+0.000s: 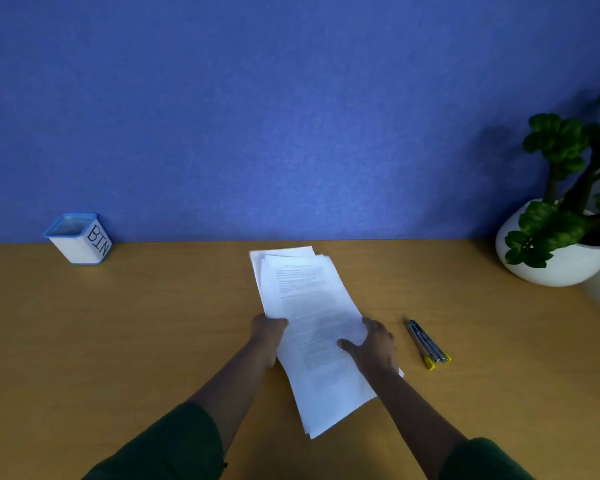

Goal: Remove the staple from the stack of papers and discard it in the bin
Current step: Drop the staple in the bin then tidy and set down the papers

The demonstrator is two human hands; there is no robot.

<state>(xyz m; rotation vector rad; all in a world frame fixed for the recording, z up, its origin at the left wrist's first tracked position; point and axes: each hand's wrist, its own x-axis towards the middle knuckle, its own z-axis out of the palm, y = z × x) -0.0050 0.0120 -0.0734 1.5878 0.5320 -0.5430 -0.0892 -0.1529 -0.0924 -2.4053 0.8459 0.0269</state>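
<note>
Head view is showing both hands holding the stack of papers (312,317): left hand (267,336) gripping its left edge, right hand (374,344) spreading on top. The staple remover (426,344) is lying just right, nearest the right hand.

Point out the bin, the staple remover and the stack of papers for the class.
bin (84,249): head view, on its white front wall beside the lettering.
staple remover (426,344): head view, on the middle of its metal body.
stack of papers (309,289): head view, on the printed top sheet.
</note>
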